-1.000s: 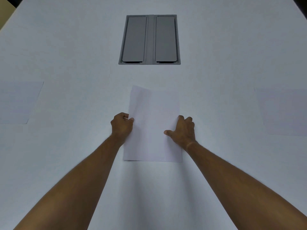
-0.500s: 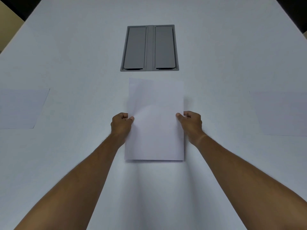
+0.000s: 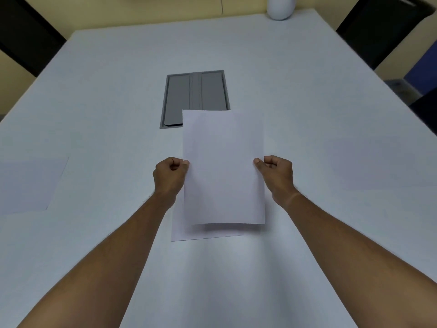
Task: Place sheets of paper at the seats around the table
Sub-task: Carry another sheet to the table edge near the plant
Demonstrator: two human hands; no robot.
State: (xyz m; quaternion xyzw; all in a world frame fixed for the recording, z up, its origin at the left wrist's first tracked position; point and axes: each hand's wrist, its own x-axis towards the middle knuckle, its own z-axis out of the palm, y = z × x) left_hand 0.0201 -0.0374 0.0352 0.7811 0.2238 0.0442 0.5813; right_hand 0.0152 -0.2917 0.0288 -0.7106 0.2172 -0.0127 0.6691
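Table (image 3: 94, 114): sheet (image 3: 223, 166) pinched between both hands

We record a broad, pale grey-white worktop (image 3: 295, 91) filling most of the view. Set flush in its middle is a grey rectangular metal hatch with two flaps (image 3: 194, 91). Beyond the far edge stands a plain cream-yellow wall (image 3: 165, 10). Dark chair backs (image 3: 378, 27) flank both far corners. A white rounded object (image 3: 280, 7) rests at the far edge. Lighting is even and dim.
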